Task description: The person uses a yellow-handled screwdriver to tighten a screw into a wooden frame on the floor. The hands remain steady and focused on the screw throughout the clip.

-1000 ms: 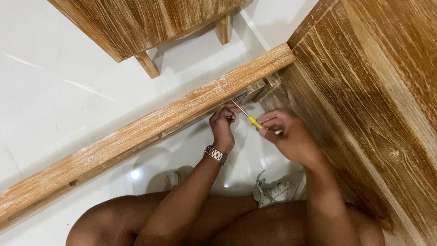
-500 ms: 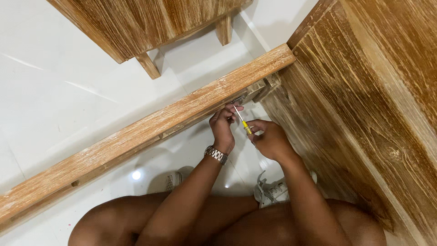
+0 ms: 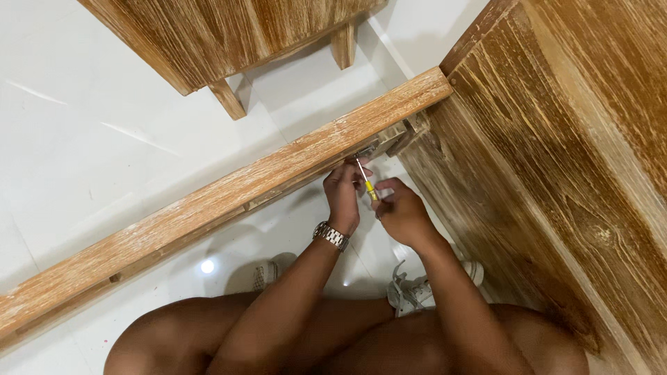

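Right hand (image 3: 403, 215) pinches slim yellow-handled screwdriver (image 3: 366, 182), tip at metal hinge (image 3: 366, 151) under wooden rail (image 3: 264, 177) | left hand (image 3: 342, 194) steadies, fingers curled | we judge it light, stiff, best gripped at handle.

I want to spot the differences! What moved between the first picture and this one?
The right hand slid left toward the left hand, so the two hands are now close together. The yellow-handled screwdriver tipped up, and its tip now points at the metal hinge under the wooden door. The left hand stayed by the hinge, and the door, the cabinet and the white floor did not move.
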